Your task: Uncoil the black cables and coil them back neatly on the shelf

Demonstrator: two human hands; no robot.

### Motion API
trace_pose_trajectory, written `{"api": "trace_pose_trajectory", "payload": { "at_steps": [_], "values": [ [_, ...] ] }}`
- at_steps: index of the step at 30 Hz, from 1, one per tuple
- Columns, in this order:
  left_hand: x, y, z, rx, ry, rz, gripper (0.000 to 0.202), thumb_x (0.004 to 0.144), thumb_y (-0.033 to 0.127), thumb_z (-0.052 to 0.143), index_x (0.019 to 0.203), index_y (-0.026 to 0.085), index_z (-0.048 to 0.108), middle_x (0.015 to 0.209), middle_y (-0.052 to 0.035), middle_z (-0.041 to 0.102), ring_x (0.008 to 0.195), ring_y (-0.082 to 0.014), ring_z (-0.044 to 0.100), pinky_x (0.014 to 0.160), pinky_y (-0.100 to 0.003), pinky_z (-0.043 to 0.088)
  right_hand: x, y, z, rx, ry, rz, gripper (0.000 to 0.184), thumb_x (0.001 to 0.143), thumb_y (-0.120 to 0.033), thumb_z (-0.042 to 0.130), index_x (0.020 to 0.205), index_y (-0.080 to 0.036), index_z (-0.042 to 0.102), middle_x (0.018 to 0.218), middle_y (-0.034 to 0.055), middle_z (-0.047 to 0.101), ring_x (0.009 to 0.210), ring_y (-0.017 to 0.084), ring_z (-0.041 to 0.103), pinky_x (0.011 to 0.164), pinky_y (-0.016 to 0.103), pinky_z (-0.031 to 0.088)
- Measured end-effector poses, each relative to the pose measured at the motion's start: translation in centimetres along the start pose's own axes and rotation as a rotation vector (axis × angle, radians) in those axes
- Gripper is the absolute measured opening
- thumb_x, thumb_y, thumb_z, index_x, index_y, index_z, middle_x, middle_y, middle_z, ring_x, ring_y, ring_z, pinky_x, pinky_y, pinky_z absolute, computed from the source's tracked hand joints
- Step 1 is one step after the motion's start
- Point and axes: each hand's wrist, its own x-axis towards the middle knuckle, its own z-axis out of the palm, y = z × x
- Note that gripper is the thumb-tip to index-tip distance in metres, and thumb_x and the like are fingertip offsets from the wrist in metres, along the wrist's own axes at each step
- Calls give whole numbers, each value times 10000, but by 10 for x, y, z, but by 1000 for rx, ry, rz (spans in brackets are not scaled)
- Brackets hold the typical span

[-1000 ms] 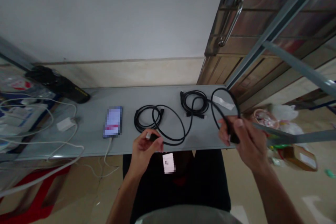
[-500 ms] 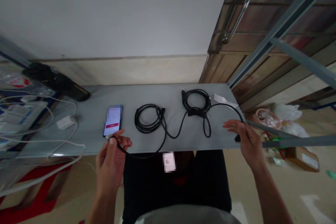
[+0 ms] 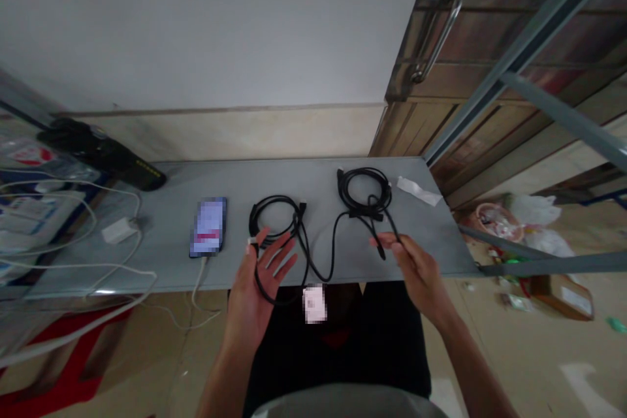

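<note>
A black cable (image 3: 334, 245) lies on the grey shelf in two coils, a left coil (image 3: 274, 197) and a right coil (image 3: 365, 173), joined by a loose stretch. My left hand (image 3: 259, 281), just below the left coil, pinches one end of the cable with its thumb; the metal-tipped plug (image 3: 253, 241) sticks up there and the other fingers are spread. In front of the right coil, my right hand (image 3: 415, 264) has thumb and fingers closed on another part of the same cable. A dark cable end (image 3: 381, 249) hangs by its fingertips.
A phone (image 3: 208, 227) with a lit screen lies left of the coils, a white cord at its lower end. Farther left are a white adapter (image 3: 119, 230) and a black cylindrical object (image 3: 105, 155). A white strip (image 3: 418, 191) lies right of the coils; a metal post (image 3: 514, 55) borders the right side.
My left hand has moved right from the phone to the left coil with the cable end. My right hand has come left from the shelf's right edge toward the right coil, bringing its cable.
</note>
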Motion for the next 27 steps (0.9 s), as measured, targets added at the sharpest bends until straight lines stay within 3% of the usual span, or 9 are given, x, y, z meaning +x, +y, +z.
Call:
{"api": "trace_pose_trajectory", "payload": {
  "at_steps": [2,5,11,14,18,20,22,25,27],
  "values": [
    [-2,-6,12,-43,-27,-79,602,1085,636,654,1562,273,602,1428,-160,789,1379,-330,743,1112,-525,640,1,-18,25,3,-176,-64,360,1220,-444,458,1319,-242,739,1320,102,816,1288,240,762,1075,362,603],
    [-1,-10,24,-103,-44,-154,522,1109,586,636,1506,247,647,1375,-154,812,1301,-315,784,1068,-496,667,2,-35,61,-76,-383,-202,307,1227,-357,436,1306,-225,703,1225,97,808,1155,233,776,1020,362,606],
    [7,0,34,-165,-20,-189,361,1111,436,671,1383,209,741,1246,-112,828,995,-208,816,876,-346,705,-5,-33,117,-339,-534,-438,219,1196,-249,463,1193,-175,669,1035,104,783,954,267,775,864,379,609],
    [8,10,36,-252,-33,-222,271,1110,361,671,1282,178,771,1057,-61,784,687,-94,678,644,-211,633,-6,-31,128,-372,-568,-481,223,1199,-250,468,1250,-149,660,1056,118,791,952,265,778,854,374,602],
    [11,27,30,-277,-220,-189,221,1050,380,770,1030,162,746,858,31,591,478,-13,318,429,-139,407,7,-35,128,-387,-589,-497,259,1218,-354,498,1178,-172,678,979,83,790,927,238,775,872,352,586],
    [19,34,22,-195,-259,-127,285,1018,442,818,988,180,712,798,65,502,470,-17,230,422,-148,361,22,-35,129,-422,-560,-576,316,1193,-453,560,1146,-173,698,977,85,791,965,250,773,938,380,587],
    [34,36,11,-50,-225,-7,310,983,475,855,1049,210,709,761,84,439,486,-42,262,457,-173,383,40,-31,134,-502,-522,-692,337,1170,-478,594,1137,-167,719,1013,100,791,1009,267,759,1009,423,581],
    [66,31,-12,284,-58,278,358,940,493,871,1142,238,723,734,75,452,577,-118,445,598,-259,510,69,-19,148,-624,-465,-784,221,1171,-342,600,1141,-176,743,1066,110,774,1108,276,715,1144,470,535],
    [90,24,-30,642,51,469,317,970,519,803,1082,229,742,756,19,578,709,-197,592,739,-337,568,85,-12,159,-661,-437,-770,153,1152,-253,616,1180,-192,753,1117,106,763,1178,271,685,1241,489,475]
  ]
}}
